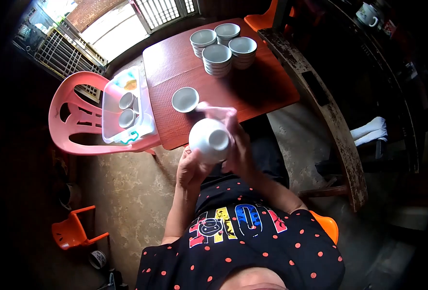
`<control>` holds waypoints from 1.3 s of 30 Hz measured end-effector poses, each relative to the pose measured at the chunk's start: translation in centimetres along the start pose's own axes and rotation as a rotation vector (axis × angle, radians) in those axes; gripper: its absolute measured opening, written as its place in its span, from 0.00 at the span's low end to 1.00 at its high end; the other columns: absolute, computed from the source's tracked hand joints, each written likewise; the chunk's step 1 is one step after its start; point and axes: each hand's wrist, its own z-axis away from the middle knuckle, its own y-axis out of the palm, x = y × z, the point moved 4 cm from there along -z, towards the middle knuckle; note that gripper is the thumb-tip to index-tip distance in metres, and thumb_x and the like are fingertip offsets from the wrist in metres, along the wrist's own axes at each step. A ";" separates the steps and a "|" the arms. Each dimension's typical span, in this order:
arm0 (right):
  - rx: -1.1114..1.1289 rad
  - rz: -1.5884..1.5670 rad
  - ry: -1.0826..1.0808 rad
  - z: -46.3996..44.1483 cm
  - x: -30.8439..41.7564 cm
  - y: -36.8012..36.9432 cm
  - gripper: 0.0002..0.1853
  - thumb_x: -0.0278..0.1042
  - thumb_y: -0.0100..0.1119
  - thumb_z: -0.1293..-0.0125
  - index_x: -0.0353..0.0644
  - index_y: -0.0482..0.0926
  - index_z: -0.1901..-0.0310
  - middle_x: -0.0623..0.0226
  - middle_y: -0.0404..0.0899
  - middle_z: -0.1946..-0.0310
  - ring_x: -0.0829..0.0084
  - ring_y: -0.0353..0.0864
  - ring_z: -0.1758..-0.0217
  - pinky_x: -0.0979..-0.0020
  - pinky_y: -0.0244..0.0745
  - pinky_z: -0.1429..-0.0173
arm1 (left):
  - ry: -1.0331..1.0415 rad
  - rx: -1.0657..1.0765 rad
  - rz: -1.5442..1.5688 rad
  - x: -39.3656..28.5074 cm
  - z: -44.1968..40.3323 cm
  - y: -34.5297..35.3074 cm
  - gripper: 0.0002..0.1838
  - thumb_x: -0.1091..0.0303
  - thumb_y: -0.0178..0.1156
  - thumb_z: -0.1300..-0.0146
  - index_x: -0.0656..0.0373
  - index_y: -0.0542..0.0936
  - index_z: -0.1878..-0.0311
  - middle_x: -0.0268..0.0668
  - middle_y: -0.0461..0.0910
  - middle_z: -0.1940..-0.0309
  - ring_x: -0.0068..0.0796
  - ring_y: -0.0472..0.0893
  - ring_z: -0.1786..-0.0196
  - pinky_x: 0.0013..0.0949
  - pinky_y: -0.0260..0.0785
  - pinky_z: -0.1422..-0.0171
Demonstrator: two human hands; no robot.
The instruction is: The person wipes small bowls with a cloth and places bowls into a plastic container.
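A white bowl is held up before my chest, its foot ring turned toward me. My left hand grips the bowl's lower left edge. Around its right side is my right hand, with a pinkish cloth bunched against the bowl; this hand is partly blurred. Just beyond, a single bowl sits upright near the edge of the reddish-brown table. Several stacks of like bowls stand at the table's far side.
Left of the table, a pink plastic chair carries a clear plastic bin with bowls inside. A worn wooden beam runs along the right. A small orange chair is on the floor at lower left.
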 end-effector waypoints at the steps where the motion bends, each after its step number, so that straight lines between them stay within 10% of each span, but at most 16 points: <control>1: -0.172 -0.339 0.327 1.6 0.4 1.1 0.29 0.52 0.36 0.26 0.35 0.62 0.35 0.54 0.72 0.43 0.68 0.70 0.38 0.67 0.63 0.36 | 0.033 -0.008 0.042 0.0 -0.2 0.0 0.30 0.64 0.60 0.38 0.70 0.63 0.38 0.49 0.73 0.45 0.41 0.76 0.44 0.45 0.70 0.39; 4: -0.183 -0.312 0.308 2.5 0.3 2.6 0.27 0.51 0.40 0.28 0.39 0.66 0.38 0.57 0.67 0.39 0.66 0.68 0.39 0.67 0.63 0.37 | 0.004 -0.029 0.039 -0.1 -0.5 -0.6 0.27 0.67 0.61 0.39 0.70 0.67 0.40 0.47 0.76 0.49 0.39 0.78 0.48 0.41 0.72 0.41; 10: 1.029 0.401 0.123 -4.1 4.0 0.3 0.18 0.49 0.56 0.41 0.53 0.80 0.52 0.60 0.74 0.61 0.60 0.76 0.57 0.64 0.72 0.50 | -0.203 -0.027 -0.192 1.8 1.2 1.4 0.25 0.70 0.65 0.44 0.62 0.70 0.43 0.33 0.75 0.57 0.25 0.77 0.54 0.27 0.71 0.48; 18: -0.080 -0.677 0.707 -1.3 0.5 0.4 0.25 0.47 0.35 0.28 0.35 0.78 0.54 0.61 0.79 0.55 0.79 0.75 0.61 0.78 0.70 0.57 | -0.047 0.096 -0.548 1.0 0.0 0.8 0.15 0.74 0.66 0.43 0.67 0.78 0.53 0.33 0.81 0.60 0.18 0.78 0.57 0.26 0.71 0.51; 24: 0.493 -0.294 0.772 -2.3 -0.8 -1.1 0.20 0.44 0.55 0.36 0.37 0.76 0.50 0.70 0.79 0.71 0.80 0.77 0.72 0.77 0.73 0.69 | -0.249 0.186 -0.210 0.4 0.9 1.6 0.21 0.73 0.67 0.45 0.69 0.75 0.49 0.38 0.80 0.54 0.25 0.79 0.53 0.28 0.71 0.45; 26: 0.221 -0.192 0.480 -1.5 -1.2 -1.0 0.24 0.49 0.50 0.34 0.37 0.72 0.45 0.66 0.78 0.63 0.75 0.77 0.65 0.72 0.74 0.62 | -0.123 0.116 -0.169 0.1 0.5 1.7 0.21 0.72 0.66 0.45 0.69 0.75 0.49 0.39 0.80 0.55 0.26 0.79 0.52 0.29 0.70 0.44; 30: -0.277 -0.656 0.773 1.2 -3.7 0.7 0.32 0.57 0.27 0.26 0.37 0.62 0.35 0.59 0.76 0.51 0.70 0.76 0.52 0.63 0.74 0.49 | 0.023 0.003 -0.128 -0.9 -0.5 0.7 0.22 0.74 0.65 0.43 0.69 0.73 0.46 0.40 0.79 0.52 0.30 0.79 0.50 0.33 0.70 0.41; 36: 0.314 0.644 -0.349 0.0 2.3 2.3 0.19 0.35 0.49 0.33 0.39 0.76 0.44 0.52 0.70 0.40 0.50 0.62 0.32 0.54 0.58 0.31 | 0.054 0.117 -0.252 -1.2 -0.3 -0.4 0.20 0.71 0.64 0.42 0.66 0.73 0.47 0.37 0.78 0.53 0.26 0.78 0.51 0.31 0.69 0.43; 39: 0.417 0.493 -0.249 -3.0 1.8 2.0 0.16 0.36 0.48 0.35 0.37 0.77 0.52 0.52 0.72 0.42 0.51 0.74 0.45 0.55 0.68 0.39 | -0.032 0.156 -0.518 -0.5 -0.2 -0.5 0.17 0.70 0.64 0.40 0.65 0.75 0.49 0.32 0.78 0.57 0.20 0.77 0.53 0.28 0.69 0.45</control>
